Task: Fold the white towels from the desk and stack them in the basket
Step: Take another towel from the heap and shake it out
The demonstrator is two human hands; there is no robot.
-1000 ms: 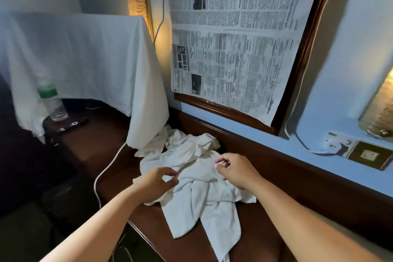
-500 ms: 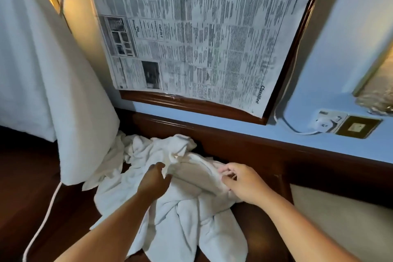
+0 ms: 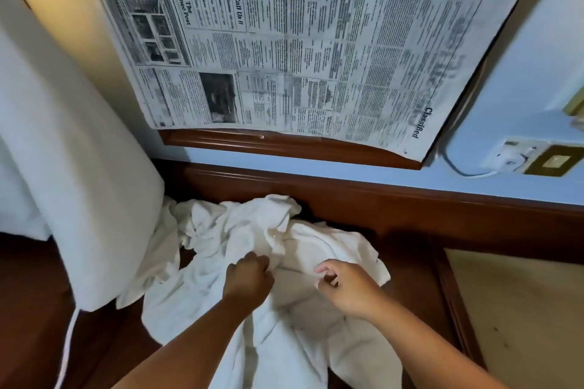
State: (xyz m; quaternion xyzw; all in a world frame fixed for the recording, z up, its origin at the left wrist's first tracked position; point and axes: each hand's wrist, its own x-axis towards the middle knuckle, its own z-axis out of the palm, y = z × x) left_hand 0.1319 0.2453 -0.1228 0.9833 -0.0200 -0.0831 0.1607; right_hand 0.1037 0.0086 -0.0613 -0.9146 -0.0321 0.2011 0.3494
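Gripping towels [image 3: 221, 294] beneath "Borneo Post" newspaper [image 3: 316, 41].

Rumpled white towels [image 3: 252, 278] heaped on dark wooden desk [image 3: 407, 265]

Seen from a head-worn camera: a person's bare left forearm [image 3: 189, 347] and bare right forearm [image 3: 420, 344], uncovered along all the length the frame shows, each ending in a bare hand, the left hand [image 3: 248, 278] and the right hand [image 3: 347, 289]. Rounded fingertips [image 3: 319, 269] show on the right hand.
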